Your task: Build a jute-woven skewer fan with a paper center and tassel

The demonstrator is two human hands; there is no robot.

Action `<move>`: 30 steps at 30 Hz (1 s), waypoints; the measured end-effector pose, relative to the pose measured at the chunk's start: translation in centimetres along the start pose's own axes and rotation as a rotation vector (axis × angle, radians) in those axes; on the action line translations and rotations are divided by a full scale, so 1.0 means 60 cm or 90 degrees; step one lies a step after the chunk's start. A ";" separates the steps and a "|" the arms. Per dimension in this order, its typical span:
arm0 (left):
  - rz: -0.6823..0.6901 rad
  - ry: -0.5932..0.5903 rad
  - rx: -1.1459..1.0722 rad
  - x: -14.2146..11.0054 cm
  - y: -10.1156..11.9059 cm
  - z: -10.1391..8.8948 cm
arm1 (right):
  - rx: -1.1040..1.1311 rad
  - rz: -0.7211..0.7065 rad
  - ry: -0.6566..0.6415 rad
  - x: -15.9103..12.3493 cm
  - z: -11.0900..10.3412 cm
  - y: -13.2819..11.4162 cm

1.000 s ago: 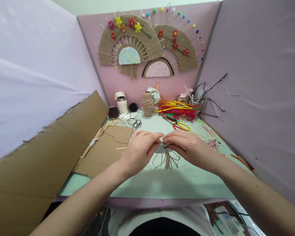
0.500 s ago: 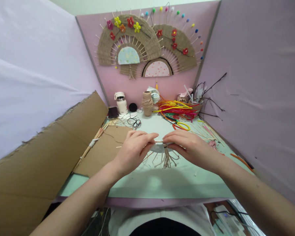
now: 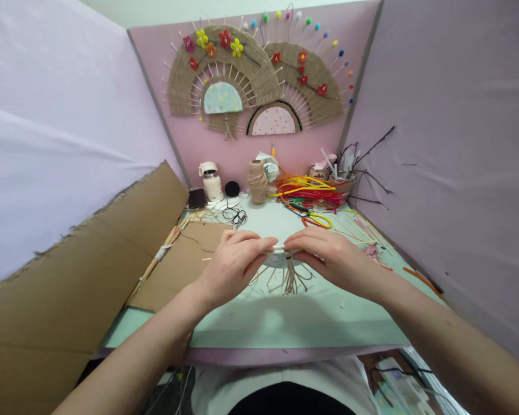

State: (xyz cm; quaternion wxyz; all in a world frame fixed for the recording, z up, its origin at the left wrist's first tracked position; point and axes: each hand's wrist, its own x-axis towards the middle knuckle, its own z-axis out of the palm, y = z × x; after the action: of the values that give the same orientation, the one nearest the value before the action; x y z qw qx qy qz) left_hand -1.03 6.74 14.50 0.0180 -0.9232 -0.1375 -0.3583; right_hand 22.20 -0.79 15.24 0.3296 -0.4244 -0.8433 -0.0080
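Over the table, my left hand (image 3: 236,262) pinches the left part of a small pale, rounded fabric-covered piece (image 3: 278,260) between thumb and fingers. My right hand (image 3: 331,256) grips the right part of the same piece, fingers on top and thumb beneath. A narrow straight edge shows in the gap between my fingertips. From that edge hangs a twine tassel (image 3: 290,279), bound near its top by a dark band, close to my right fingertips. Thin strands or sticks fan out below the piece. Much of it is hidden behind my hands.
Cardboard (image 3: 168,271) and a tied stick bundle (image 3: 160,253) lie left. Behind stand a bottle (image 3: 213,183), a twine spool (image 3: 257,183) and colourful pipe cleaners (image 3: 311,191), with yellow-handled pliers (image 3: 318,219) in front. Branches (image 3: 374,173) jut out at right. Woven fans (image 3: 225,69) hang on the back wall.
My left hand has slid left along the piece, away from my right hand, uncovering more of its straight edge. My right hand keeps its hold. The view has shifted slightly.
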 end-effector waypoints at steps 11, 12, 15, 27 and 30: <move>-0.036 0.010 -0.088 0.009 0.001 0.008 | -0.005 0.050 0.015 -0.002 -0.001 -0.004; -0.037 0.010 -0.087 0.009 0.001 0.009 | -0.009 0.036 0.029 -0.003 0.000 -0.003; -0.048 0.010 -0.092 0.007 -0.001 0.009 | -0.011 0.004 0.060 -0.006 0.000 0.000; -0.011 0.014 -0.137 0.006 0.000 0.008 | -0.006 -0.019 0.058 0.002 0.006 -0.008; -0.020 0.001 -0.139 0.006 0.003 0.007 | -0.002 -0.010 0.040 0.002 0.005 -0.011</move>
State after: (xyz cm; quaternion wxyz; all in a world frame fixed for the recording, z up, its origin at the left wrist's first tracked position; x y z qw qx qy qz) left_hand -0.47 6.67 14.43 -0.0881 -0.9171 -0.1124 -0.3721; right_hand 21.51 -1.00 15.24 0.3550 -0.4176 -0.8360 -0.0256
